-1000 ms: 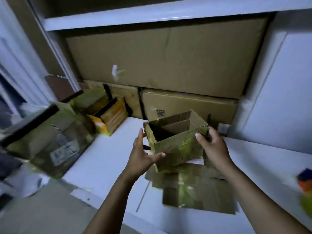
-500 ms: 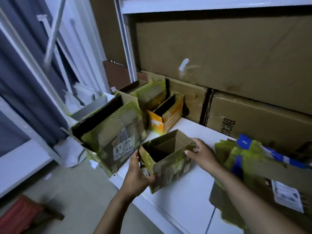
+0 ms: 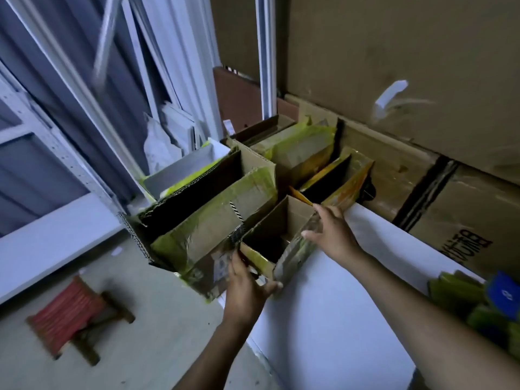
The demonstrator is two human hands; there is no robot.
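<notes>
Item: box (image 3: 277, 235), small, cardboard, open at the top, patched with yellow-green tape. It is set upright on the white shelf (image 3: 337, 319), at the shelf's left edge near the front corner.

Left hand (image 3: 244, 288): the box's near left corner is gripped, with the fingers up the left wall and the thumb spread along the near wall low down.

Right hand (image 3: 333, 235): it is laid against the outer right wall, with the fingers nearly straight toward the far corner and the thumb at the rim. The box is thus pressed between the two hands.

Neighbours: a big box (image 3: 208, 220), open and tape-covered, is touched by the small box's left wall and overhangs the shelf's left edge. An orange box (image 3: 340, 187) is found just behind the small one. A taped box (image 3: 304, 147) is placed farther back, toward the shelf's rear left corner. Brown cartons (image 3: 464, 220) are stacked along the rear edge. Flattened cardboard (image 3: 478, 294) with a blue patch is seen at the right edge.

Floor: a red stool (image 3: 67, 311) is seen below, left of the shelf.
</notes>
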